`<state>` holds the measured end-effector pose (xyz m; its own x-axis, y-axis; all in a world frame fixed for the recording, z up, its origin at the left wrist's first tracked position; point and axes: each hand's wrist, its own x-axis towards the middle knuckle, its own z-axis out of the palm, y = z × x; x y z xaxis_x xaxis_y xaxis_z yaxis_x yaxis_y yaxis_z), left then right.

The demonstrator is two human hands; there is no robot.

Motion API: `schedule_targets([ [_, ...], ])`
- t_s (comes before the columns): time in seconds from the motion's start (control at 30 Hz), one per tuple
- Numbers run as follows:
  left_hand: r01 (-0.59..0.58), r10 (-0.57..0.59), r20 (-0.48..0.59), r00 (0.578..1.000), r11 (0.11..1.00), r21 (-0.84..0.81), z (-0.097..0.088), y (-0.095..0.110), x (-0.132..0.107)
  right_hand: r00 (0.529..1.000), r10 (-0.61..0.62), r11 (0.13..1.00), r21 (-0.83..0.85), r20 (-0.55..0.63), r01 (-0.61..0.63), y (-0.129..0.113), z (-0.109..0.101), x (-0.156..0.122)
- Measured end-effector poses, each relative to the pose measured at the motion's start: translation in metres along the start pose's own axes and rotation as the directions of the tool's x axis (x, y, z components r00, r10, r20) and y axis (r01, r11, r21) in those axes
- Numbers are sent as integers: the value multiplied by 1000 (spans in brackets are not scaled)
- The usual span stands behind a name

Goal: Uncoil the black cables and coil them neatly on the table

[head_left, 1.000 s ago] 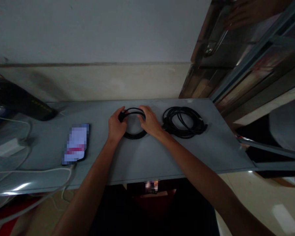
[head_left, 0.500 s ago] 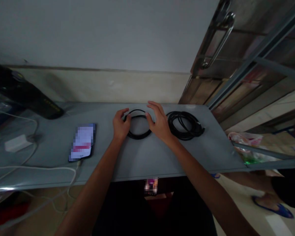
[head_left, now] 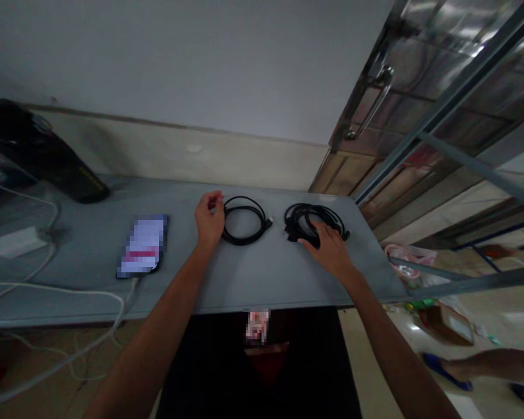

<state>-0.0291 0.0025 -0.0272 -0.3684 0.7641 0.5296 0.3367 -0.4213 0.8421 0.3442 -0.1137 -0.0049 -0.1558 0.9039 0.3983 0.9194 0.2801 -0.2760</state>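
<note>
- Gripping the left rim of the small coil (head_left: 244,241), the left hand (head_left: 209,220) has its fingers curled shut on the cable.
- Right hand (head_left: 328,247) open, palm down, fingertips on the near edge of the big coil (head_left: 294,224).
- Both coils flat on the grey worktop (head_left: 262,273), near each other, apart.
- Phone (head_left: 143,244) left of the left hand.

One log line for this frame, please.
left hand: at left edge of small cable coil, grip unclear | right hand: open, on large cable bundle | both on table
</note>
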Motion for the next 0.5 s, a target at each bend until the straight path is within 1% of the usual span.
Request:
schedule_targets([
  [0.13, 33, -33, -3, 999, 999, -10, 1, -3, 1, 997, 75, 995, 61, -9, -74, 7, 5, 0],
  [0.27, 53, -53, 7, 999, 999, -5, 0, -3, 0, 992, 127, 987, 96, -11, -125, 8, -1, 5],
  [0.37, 72, -71, 9, 997, 997, -3, 0, -1, 0, 985, 172, 974, 151, -16, -168, 6, -12, 12],
  [0.43, 79, -79, 16, 997, 997, -7, 0, 0, 1, 972, 220, 942, 277, -79, -191, 7, -24, 19],
  [0.5, 75, -75, 21, 997, 997, -7, 1, 1, 1, 950, 261, 893, 416, -169, -171, 9, -39, 30],
])
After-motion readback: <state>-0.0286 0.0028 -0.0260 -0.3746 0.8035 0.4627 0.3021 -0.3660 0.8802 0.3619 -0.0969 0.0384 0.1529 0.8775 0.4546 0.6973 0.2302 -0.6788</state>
